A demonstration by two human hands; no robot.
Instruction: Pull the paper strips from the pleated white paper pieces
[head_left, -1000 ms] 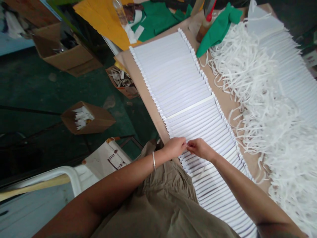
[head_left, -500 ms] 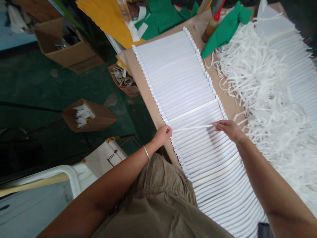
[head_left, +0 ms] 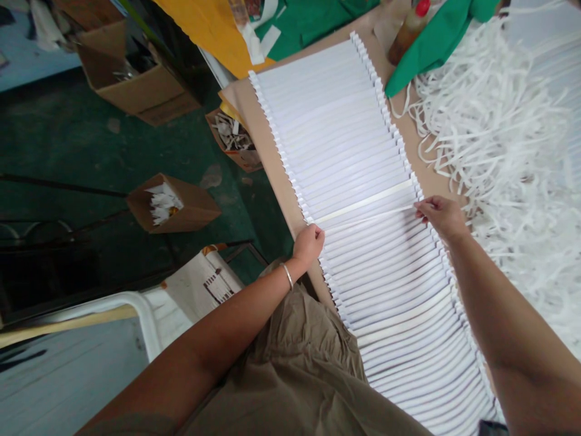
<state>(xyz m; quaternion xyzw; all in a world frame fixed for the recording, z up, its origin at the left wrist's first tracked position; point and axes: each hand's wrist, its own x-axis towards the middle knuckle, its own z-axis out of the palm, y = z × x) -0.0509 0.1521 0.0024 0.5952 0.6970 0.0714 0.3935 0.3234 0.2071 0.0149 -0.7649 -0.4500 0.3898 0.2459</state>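
Observation:
A thin white strip is stretched across a long row of overlapping white sheets with notched edges. My left hand, closed, pinches the strip's near end at the left edge of the row. At the right edge, my right hand has its fingers pinched on the other end. The strip runs just below a cream-coloured band lying across the sheets. To the right, a large tangled heap of white strips covers the table.
The brown table edge runs along my left side. Green cloth and a bottle with a red cap stand at the back. Cardboard boxes sit on the floor to the left. A white-framed chair is beside me.
My right hand has moved right and slightly away, out to the row's right edge, drawing the strip longer. My left hand stays at the left edge. The view has shifted a little.

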